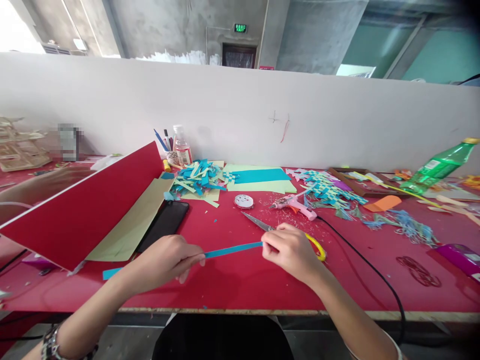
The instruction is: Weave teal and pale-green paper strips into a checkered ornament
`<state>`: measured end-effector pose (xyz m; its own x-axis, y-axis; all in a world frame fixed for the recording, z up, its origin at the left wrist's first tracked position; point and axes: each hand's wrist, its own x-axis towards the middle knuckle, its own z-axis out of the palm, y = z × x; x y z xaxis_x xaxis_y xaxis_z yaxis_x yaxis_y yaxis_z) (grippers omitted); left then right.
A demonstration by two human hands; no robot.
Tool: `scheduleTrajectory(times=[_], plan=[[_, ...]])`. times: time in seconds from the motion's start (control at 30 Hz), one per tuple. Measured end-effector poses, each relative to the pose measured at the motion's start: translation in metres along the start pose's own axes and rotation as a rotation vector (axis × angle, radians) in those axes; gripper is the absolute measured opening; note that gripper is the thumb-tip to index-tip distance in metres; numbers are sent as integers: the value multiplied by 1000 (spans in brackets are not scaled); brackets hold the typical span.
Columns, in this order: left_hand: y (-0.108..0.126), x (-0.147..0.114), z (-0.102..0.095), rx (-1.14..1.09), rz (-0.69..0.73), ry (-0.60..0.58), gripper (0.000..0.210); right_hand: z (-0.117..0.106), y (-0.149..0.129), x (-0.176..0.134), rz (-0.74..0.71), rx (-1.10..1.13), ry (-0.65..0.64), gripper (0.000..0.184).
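A narrow blue paper strip (234, 250) is stretched between my two hands, just above the red tabletop. My left hand (174, 257) pinches its left end between thumb and fingers. At the other end, the closed fingers of my right hand (290, 250) grip it. Scissors (258, 221) with yellow handles lie partly hidden beneath my right hand. Beyond them rest a pink glue gun (296, 206) and a small round white dish (243, 201). Another blue paper piece (111, 273) shows beside my left forearm.
A pile of blue and pale-green paper strips (198, 180) sits at the back, beside pale-green sheets (262, 187). Woven paper pieces (326, 187) lie to the right. A red board (93, 205) stands at left near a black phone (165, 225). The glue gun's black cord (367, 257) crosses the right side.
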<state>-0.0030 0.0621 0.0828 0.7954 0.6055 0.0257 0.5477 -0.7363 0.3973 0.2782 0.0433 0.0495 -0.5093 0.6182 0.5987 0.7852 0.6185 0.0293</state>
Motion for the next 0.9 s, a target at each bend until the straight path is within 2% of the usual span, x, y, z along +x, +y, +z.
scheduleTrajectory(times=[0.13, 0.2, 0.23, 0.37, 0.43, 0.53, 0.67, 0.73, 0.9], plan=[[0, -5, -8, 35, -66, -8, 36, -10, 15, -8, 143, -105, 54, 23], [8, -1, -9, 43, -55, -27, 37, -14, 9, -2, 129, -41, 104, 19], [12, 2, -9, 56, -35, -33, 37, -15, 1, 2, 71, 20, 138, 14], [30, 15, -2, 178, 41, -15, 30, -11, -34, 20, -147, 147, -69, 16], [35, 19, 4, 275, 70, 29, 23, -5, -46, 24, -173, 189, -116, 15], [35, 22, 15, 443, 130, 172, 21, 0, -52, 26, -116, 262, -135, 21], [26, 20, 21, 622, 231, 388, 25, -3, -49, 25, -22, 352, -180, 23], [20, 15, 19, 648, 253, 422, 25, -7, -43, 23, 48, 402, -182, 22], [-6, -5, 6, 637, 258, 414, 27, -17, -19, 8, 222, 478, -168, 21]])
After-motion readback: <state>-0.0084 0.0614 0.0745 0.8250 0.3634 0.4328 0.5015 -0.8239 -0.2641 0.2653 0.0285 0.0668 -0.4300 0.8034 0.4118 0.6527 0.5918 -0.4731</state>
